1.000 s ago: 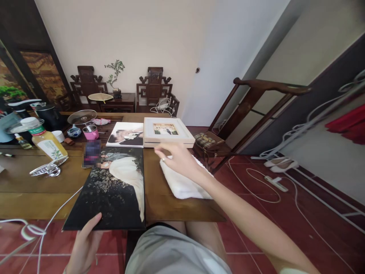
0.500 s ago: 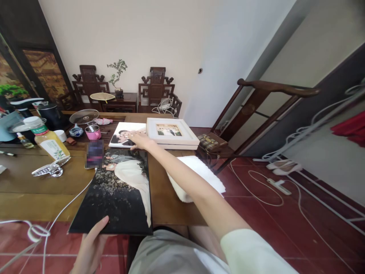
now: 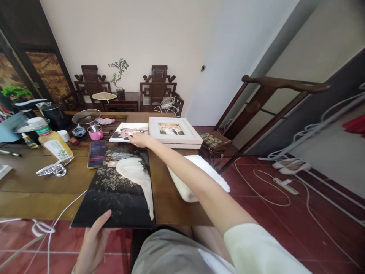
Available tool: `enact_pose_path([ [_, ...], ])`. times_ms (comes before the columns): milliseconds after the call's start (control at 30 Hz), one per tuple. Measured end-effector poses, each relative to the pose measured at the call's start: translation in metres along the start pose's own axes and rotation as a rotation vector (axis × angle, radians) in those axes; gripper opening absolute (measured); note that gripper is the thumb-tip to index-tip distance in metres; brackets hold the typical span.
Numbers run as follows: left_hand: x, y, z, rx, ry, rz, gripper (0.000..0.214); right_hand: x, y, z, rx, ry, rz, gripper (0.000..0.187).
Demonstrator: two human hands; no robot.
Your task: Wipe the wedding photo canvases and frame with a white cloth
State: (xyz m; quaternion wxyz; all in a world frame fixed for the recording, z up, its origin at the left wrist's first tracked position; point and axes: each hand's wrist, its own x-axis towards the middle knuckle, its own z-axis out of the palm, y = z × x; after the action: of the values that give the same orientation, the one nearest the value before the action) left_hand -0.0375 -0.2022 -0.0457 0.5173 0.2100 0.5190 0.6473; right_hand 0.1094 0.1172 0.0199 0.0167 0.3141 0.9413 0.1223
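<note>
A dark photo album (image 3: 94, 207) lies on the table, its near end jutting past the front edge. Its cover shows a figure in a long white dress. My left hand (image 3: 95, 238) is closed on that near edge, thumb on top and fingers hidden underneath. Farther back lies a white photo album (image 3: 122, 133) with a picture of people on it. My right hand (image 3: 139, 139) reaches over and rests on its near right part, fingers stretched out. Just right of this hand is a white framed picture (image 3: 155, 131) on a white box-like base.
A phone (image 3: 97, 154) lies by the dark album's left edge. To the left are a silver hair claw (image 3: 55, 167), a juice bottle (image 3: 54, 142) and a pink mug (image 3: 95, 132). A white towel (image 3: 196, 177) lies under my right forearm. A wooden chair (image 3: 256, 102) stands right.
My right hand's fingers have flattened onto the white album, which appears to have shifted slightly away from the dark one. My left hand keeps its hold. The view has turned slightly left.
</note>
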Motion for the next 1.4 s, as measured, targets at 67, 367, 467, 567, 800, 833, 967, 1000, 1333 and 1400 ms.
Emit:
enact_pose_path([
  [67,0.001,0.011,0.012,-0.072,0.105,-0.01,0.017,-0.002,0.0,-0.005,-0.025,0.043,0.012,0.043],
  [367,0.026,0.055,0.054,-0.143,0.044,-0.067,0.017,-0.01,-0.004,-0.032,-0.088,0.213,0.174,0.037],
  [467,0.039,0.062,0.061,-0.129,0.015,-0.08,0.02,-0.018,-0.002,-0.046,-0.107,0.274,0.232,0.037],
  [567,0.054,0.066,0.066,-0.129,-0.045,-0.101,0.019,-0.029,0.0,-0.063,-0.118,0.316,0.247,0.037],
  [800,0.102,0.077,0.085,-0.172,-0.171,-0.184,0.018,-0.049,0.0,-0.088,-0.179,0.397,0.195,0.037],
  [833,0.111,0.079,0.09,-0.172,-0.166,-0.183,0.018,-0.05,-0.001,-0.089,-0.189,0.407,0.188,0.037],
  [967,0.149,0.084,0.109,-0.188,-0.23,-0.22,0.018,-0.051,-0.004,-0.087,-0.201,0.409,0.183,0.037],
  [1000,0.159,0.085,0.113,-0.194,-0.239,-0.227,0.018,-0.051,-0.005,-0.085,-0.204,0.403,0.182,0.037],
  [1333,0.219,0.059,0.134,-0.219,-0.233,-0.317,0.013,-0.038,-0.015,-0.042,-0.17,0.432,0.159,0.039],
  [1400,0.223,0.056,0.139,-0.229,-0.218,-0.29,0.01,-0.034,-0.02,-0.033,-0.157,0.432,0.175,0.04],
])
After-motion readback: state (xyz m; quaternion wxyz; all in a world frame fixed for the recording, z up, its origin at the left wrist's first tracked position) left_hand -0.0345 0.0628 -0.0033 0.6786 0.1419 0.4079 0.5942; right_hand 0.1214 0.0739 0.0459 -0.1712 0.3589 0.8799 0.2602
